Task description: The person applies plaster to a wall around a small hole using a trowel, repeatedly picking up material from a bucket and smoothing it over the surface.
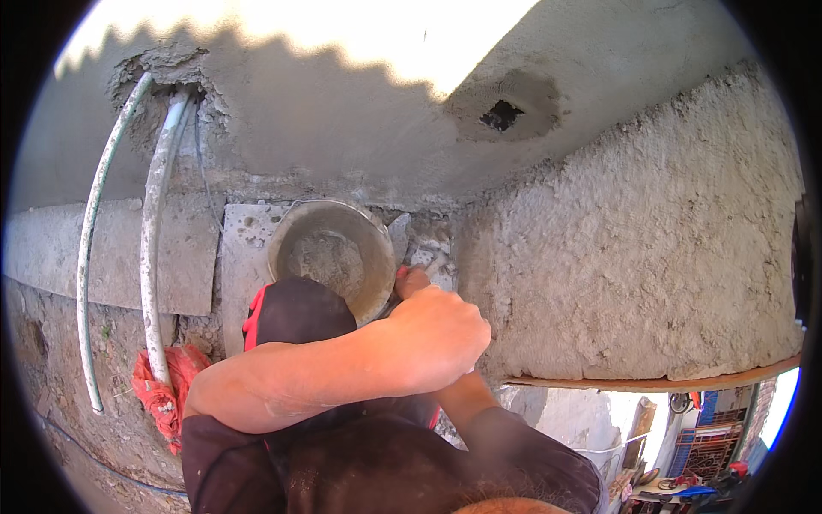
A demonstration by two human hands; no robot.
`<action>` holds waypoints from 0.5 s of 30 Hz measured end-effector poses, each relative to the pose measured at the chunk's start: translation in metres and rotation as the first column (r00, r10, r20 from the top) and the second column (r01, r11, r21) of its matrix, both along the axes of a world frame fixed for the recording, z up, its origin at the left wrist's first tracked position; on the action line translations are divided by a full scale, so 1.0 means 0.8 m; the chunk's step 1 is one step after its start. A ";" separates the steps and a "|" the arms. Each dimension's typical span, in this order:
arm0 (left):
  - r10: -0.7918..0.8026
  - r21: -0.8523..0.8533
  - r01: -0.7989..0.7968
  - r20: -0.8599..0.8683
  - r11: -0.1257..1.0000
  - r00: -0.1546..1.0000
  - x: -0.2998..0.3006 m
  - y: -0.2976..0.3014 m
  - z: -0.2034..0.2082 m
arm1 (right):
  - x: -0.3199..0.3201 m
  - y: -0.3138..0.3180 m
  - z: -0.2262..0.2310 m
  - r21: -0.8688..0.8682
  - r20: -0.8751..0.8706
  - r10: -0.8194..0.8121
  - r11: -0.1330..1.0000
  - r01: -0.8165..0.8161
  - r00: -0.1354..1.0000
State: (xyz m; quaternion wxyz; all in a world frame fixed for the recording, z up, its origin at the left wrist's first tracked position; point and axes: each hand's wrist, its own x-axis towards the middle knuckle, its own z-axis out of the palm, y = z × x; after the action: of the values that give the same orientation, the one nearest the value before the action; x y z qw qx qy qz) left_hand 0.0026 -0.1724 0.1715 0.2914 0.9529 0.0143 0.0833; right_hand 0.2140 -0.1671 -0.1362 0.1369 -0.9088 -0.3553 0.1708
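Note:
My left arm reaches across my body from the lower left. My left hand (445,334) is closed in a fist over my right forearm (465,398); its fingertips and anything in them are hidden. Beyond it, my right hand (414,282) shows only in part, low by the right side of the bucket, its fingers curled by a small red piece. What that piece belongs to cannot be made out. A round mortar-stained bucket (383,283) stands in front of me with grey wet mortar (330,257) inside. My dark-trousered knee (304,313) covers its near edge.
A grey plastered wall (325,128) rises ahead, with a dark hole (502,115). Rough render (634,240) covers the wall at right. Two pale pipes (154,231) (92,223) leave a broken opening at left, above a red plastic bag (175,377). A motorcycle and clutter (685,463) lie lower right.

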 end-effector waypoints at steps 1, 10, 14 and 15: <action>-0.013 0.000 0.013 0.015 1.000 1.000 0.001 0.001 -0.003 | 0.002 -0.005 0.001 0.004 -0.014 -0.002 1.000 0.002 1.000; 0.087 -0.598 -0.125 -0.093 0.792 0.992 0.040 0.117 0.034 | -0.032 -0.041 0.065 0.260 -0.170 0.007 0.965 0.039 0.985; 0.423 -0.742 -0.311 -0.042 0.593 0.905 0.140 0.190 0.032 | -0.014 -0.059 0.046 0.289 -0.221 0.057 0.957 0.010 0.974; 0.489 -0.784 -0.326 -0.033 0.529 0.872 0.153 0.205 0.025 | -0.024 -0.051 0.032 0.336 -0.241 0.076 0.942 0.010 0.968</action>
State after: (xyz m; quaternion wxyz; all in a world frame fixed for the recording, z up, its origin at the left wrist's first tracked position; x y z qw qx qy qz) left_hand 0.1249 -0.0083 0.1918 0.6402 0.6928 0.2433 0.2257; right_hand 0.1945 -0.2078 -0.1107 0.3299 -0.8374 -0.3741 0.2237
